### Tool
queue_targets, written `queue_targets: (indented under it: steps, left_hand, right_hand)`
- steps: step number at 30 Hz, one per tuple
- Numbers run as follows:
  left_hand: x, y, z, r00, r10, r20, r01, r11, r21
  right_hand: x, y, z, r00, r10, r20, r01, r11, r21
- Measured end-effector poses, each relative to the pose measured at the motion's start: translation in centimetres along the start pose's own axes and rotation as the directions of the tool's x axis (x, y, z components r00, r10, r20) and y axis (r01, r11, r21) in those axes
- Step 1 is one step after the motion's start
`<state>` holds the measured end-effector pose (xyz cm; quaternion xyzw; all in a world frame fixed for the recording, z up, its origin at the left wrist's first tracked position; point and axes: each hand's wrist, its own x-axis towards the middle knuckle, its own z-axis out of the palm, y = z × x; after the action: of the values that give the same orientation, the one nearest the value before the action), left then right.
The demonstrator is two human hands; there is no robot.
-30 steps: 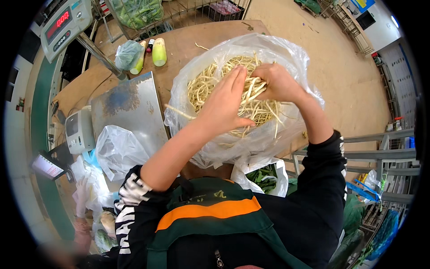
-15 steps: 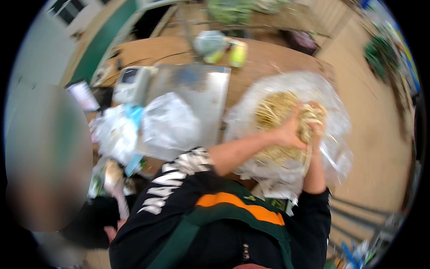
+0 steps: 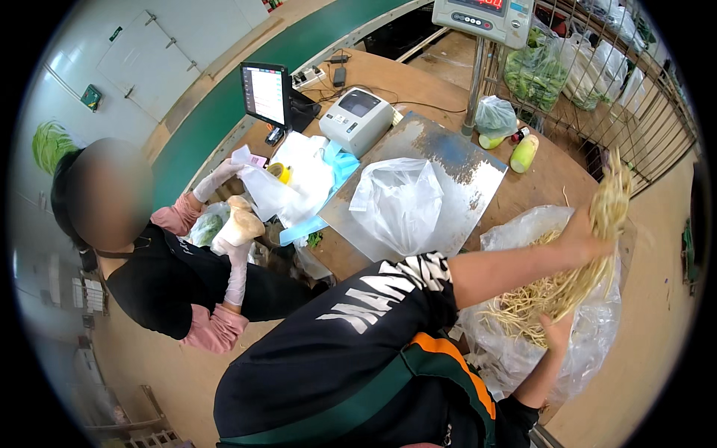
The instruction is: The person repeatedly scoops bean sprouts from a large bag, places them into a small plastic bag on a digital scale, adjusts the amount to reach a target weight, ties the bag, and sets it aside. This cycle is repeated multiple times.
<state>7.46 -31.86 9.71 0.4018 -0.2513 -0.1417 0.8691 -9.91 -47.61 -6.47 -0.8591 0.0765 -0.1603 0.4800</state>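
Note:
A bunch of long pale-yellow stalks is raised at the right, blurred by motion. My left hand is closed round it, and the bunch slants from above this hand down toward the bag. Just below its lower end is my right hand, with the thumb apart from the fingers; some of its fingers are hard to make out. More stalks lie loose beneath my hands in a large clear plastic bag, opened out on the wooden table.
A metal plate left of my hands carries a clear plastic bag. Behind stand a label printer, a screen and a scale display. A green-white vegetable lies near a wire cage. At left, a gloved person holds a pale root vegetable.
The view has swung leftward. My hands were together over the pile, gripping stalks; now my left hand has lifted a bunch up and away, and my right hand stays lower, apart from it.

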Motion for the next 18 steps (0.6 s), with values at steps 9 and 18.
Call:
queue_targets:
  steps: [9,18]
  left_hand:
    - [0.6,2.1,0.1,0.964,-0.178,-0.195,0.136,0.967,-0.214]
    - [1.0,0.5,-5.4,0.913,-0.311,-0.264,0.200,0.906,-0.374]
  right_hand:
    - [1.6,3.1,-0.2,0.936,-0.308,-0.169,0.165,0.811,-0.561]
    - [0.3,-2.5,0.0,0.984,-0.139,-0.115,0.069,0.879,-0.472]
